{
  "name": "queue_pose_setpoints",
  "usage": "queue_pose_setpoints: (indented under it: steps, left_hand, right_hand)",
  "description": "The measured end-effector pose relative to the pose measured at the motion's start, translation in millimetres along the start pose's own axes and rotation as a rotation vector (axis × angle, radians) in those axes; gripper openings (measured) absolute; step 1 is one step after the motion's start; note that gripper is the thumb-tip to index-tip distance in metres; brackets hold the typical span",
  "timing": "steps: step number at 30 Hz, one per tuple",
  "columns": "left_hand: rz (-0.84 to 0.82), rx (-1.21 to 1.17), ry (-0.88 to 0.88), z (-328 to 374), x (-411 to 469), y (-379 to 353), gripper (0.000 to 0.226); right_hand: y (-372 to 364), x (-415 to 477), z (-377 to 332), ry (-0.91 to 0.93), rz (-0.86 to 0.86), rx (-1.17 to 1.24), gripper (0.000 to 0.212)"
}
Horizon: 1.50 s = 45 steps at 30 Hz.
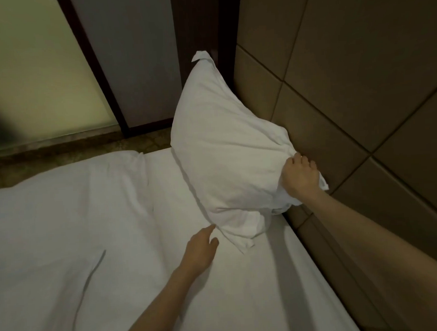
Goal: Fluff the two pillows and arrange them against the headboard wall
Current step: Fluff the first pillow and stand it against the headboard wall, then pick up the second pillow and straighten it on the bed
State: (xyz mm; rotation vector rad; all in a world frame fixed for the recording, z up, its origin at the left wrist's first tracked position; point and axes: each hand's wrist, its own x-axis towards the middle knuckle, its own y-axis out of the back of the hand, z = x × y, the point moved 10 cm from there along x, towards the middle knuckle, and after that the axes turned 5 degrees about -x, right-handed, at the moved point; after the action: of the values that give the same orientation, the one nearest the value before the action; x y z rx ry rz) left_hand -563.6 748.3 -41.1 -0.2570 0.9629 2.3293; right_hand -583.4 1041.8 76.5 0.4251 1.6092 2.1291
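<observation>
A white pillow (221, 150) stands tilted on the bed, leaning against the padded brown headboard wall (347, 89). My right hand (299, 178) grips its near upper corner beside the wall. Just short of the pillow's lower corner, which rests on the sheet, my left hand (201, 248) hovers with its fingers apart and holds nothing. Only one pillow is clearly in view; a second one cannot be made out.
The bed (115, 245) is covered in white sheet and a rumpled duvet to the left. Beyond the bed's far edge lie a patterned carpet strip (141, 143), a dark wooden frame and a frosted glass panel (33, 85).
</observation>
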Motion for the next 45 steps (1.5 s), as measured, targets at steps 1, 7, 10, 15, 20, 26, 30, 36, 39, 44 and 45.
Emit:
queue_pose_setpoints:
  steps: [1,7,10,15,20,26,30,36,39,44,45]
  left_hand:
    - [0.025,-0.026,-0.013,6,-3,7,0.048]
    - [0.163,-0.228,0.047,20,-33,50,0.039]
    - [0.235,-0.381,0.109,21,-52,69,0.037]
    - [0.294,-0.660,0.157,34,-87,90,0.029]
    - [0.309,-0.754,0.120,53,-129,98,0.026]
    - [0.284,-0.764,0.131,54,-181,78,0.033]
    - [0.279,-0.780,0.144,47,-207,62,0.035]
    - [0.250,-0.788,0.180,22,-242,38,0.033]
    - [0.248,-0.808,0.216,-2,-258,32,0.033]
    - [0.272,-0.840,0.271,-54,-282,39,0.033]
    - [0.283,-0.843,0.293,-71,-289,43,0.034]
  right_hand:
    - [2,-6,4,-0.001,-0.002,0.008,0.040]
    - [3,-48,31,-0.073,-0.129,0.182,0.032]
    - [7,-68,29,-0.095,-0.195,0.402,0.029]
    - [21,-109,15,-0.030,-0.263,0.768,0.029]
    - [16,-159,26,-0.113,-0.319,1.006,0.021]
    - [2,-229,33,-0.221,-0.457,1.283,0.008]
    - [-7,-273,39,-0.279,-0.565,1.364,0.022]
    - [-17,-327,32,-0.327,-0.648,1.467,0.018]
    - [-22,-348,19,-0.331,-0.673,1.467,0.018]
    - [-28,-374,-17,-0.322,-0.700,1.428,0.010]
    - [-28,-381,-31,-0.317,-0.713,1.417,0.008]
